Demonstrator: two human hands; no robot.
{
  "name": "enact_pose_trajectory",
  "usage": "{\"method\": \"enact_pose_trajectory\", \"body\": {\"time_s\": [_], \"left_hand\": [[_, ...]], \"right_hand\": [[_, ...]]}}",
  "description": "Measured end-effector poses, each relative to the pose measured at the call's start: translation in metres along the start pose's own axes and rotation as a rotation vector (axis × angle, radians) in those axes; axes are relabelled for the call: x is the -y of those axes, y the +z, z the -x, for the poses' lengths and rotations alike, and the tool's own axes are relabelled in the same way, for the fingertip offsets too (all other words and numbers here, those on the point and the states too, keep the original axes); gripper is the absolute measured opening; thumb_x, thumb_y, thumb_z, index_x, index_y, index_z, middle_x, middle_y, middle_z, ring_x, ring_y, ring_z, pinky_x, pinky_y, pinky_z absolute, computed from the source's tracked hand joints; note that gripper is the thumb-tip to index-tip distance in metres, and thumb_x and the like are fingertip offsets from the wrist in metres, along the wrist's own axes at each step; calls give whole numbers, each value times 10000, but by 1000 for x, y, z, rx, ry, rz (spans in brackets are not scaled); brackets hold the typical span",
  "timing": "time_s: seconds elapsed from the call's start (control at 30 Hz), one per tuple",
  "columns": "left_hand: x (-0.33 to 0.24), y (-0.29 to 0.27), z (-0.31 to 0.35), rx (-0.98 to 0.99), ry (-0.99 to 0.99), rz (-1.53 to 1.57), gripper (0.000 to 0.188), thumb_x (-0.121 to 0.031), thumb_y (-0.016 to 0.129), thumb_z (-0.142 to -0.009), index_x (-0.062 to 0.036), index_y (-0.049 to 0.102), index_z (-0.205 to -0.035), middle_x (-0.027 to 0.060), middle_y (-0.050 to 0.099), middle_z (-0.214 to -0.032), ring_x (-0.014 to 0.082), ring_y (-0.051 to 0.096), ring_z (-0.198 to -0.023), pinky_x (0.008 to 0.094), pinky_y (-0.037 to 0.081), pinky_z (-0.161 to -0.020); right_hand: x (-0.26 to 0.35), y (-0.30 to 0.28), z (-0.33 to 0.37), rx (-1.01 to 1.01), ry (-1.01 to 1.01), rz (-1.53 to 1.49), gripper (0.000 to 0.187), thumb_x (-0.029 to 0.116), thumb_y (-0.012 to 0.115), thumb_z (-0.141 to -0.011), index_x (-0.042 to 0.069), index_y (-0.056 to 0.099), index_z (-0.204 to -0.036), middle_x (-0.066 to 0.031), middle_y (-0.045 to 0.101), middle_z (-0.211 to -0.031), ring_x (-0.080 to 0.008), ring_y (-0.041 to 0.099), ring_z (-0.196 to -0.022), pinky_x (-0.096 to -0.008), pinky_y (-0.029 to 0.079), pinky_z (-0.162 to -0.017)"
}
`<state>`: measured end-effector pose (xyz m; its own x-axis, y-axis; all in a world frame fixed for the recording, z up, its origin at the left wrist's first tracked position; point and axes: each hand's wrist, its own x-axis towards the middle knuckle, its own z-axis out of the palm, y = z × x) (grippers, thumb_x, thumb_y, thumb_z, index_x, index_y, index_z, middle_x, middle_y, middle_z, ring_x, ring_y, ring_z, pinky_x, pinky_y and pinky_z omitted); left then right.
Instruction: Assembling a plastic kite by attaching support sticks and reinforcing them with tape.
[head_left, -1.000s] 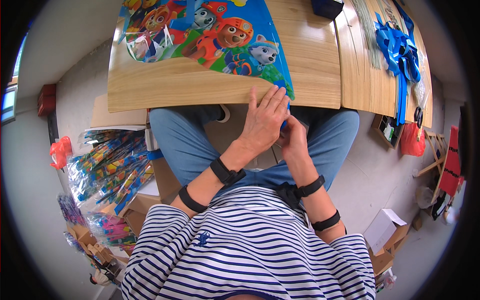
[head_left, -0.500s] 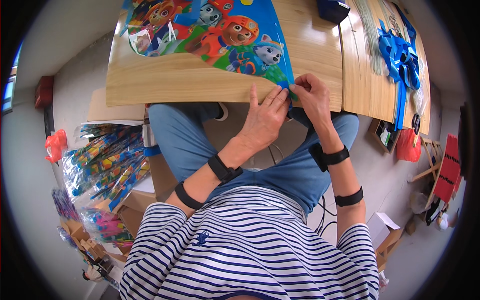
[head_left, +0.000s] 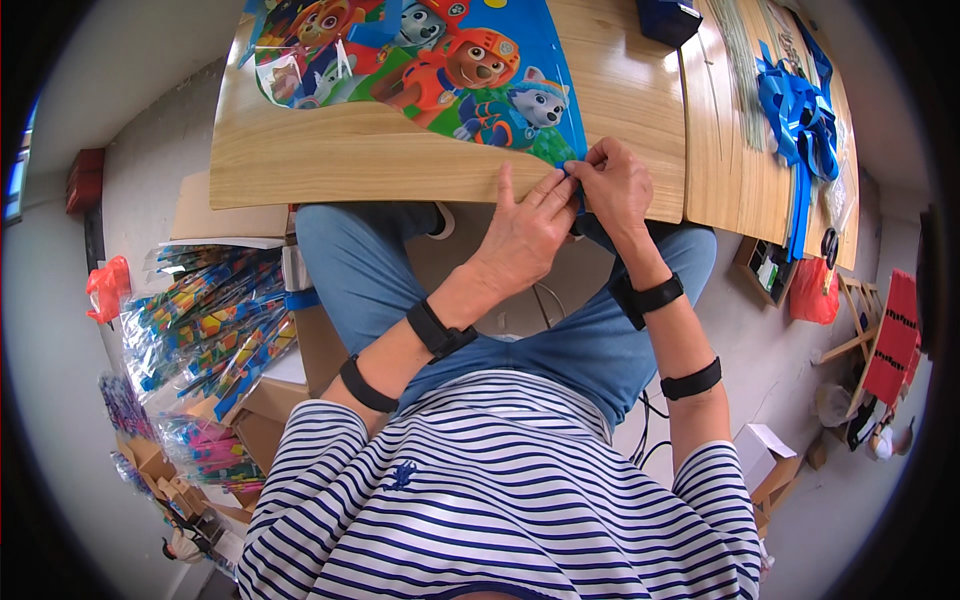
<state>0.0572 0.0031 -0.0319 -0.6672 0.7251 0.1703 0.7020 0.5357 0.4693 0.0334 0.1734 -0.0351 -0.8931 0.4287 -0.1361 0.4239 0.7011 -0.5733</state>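
A glossy plastic sheet (head_left: 478, 75) printed with cartoon dogs on blue and green lies across the wooden table, with a wavy near edge and a blue strip along its right side. Its narrow near corner reaches the table's front edge. There my left hand (head_left: 522, 228) holds the corner, index finger raised and the other fingers together over it; the thumb is hidden. My right hand (head_left: 618, 190) pinches the blue edge at the same corner, thumb and index pressed together beside the left fingertips.
On the table (head_left: 400, 165), a dark blue box (head_left: 668, 20) stands at the far right. Blue ribbon (head_left: 800, 110) is heaped on the right-hand table, hanging over its edge near black-handled scissors (head_left: 830, 245). Bundles of printed plastic in clear bags (head_left: 205, 320) fill boxes at left.
My right hand has moved slightly left and up, its pinch now closer to the left fingertips. The left hand stays at the corner, its wrist shifted slightly left.
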Motion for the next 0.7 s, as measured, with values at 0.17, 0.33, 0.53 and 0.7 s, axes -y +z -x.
{"method": "enact_pose_trajectory", "body": {"time_s": [0.17,0.33,0.53,0.7], "left_hand": [[-10,4,4,-26,-12,-8,490,-146,736,-824,-7,610,-1277,128,510,-1445,274,406,-1426,712,214,-1123],[-18,13,3,-110,-51,27,580,-162,787,-768,7,600,-1290,130,526,-1422,269,413,-1417,708,216,-1128],[-19,12,1,-94,-83,-18,584,-177,792,-759,23,605,-1275,129,545,-1397,259,454,-1379,693,225,-1135],[-14,8,0,-68,-54,-30,559,-196,782,-770,27,619,-1257,125,562,-1376,256,474,-1360,693,210,-1140]], "right_hand": [[1,0,1,12,29,-3,277,305,836,-708,93,664,-756,-79,700,-784,-294,681,-738,-423,512,-646],[2,-2,0,22,36,15,282,317,836,-712,94,673,-770,-76,709,-794,-289,690,-747,-416,520,-661],[0,-3,-2,46,47,-10,280,320,838,-711,92,690,-777,-72,715,-775,-277,697,-745,-406,523,-665],[-14,-1,-8,45,9,-112,251,296,829,-732,82,712,-791,-66,711,-739,-230,686,-692,-371,521,-642]]}}
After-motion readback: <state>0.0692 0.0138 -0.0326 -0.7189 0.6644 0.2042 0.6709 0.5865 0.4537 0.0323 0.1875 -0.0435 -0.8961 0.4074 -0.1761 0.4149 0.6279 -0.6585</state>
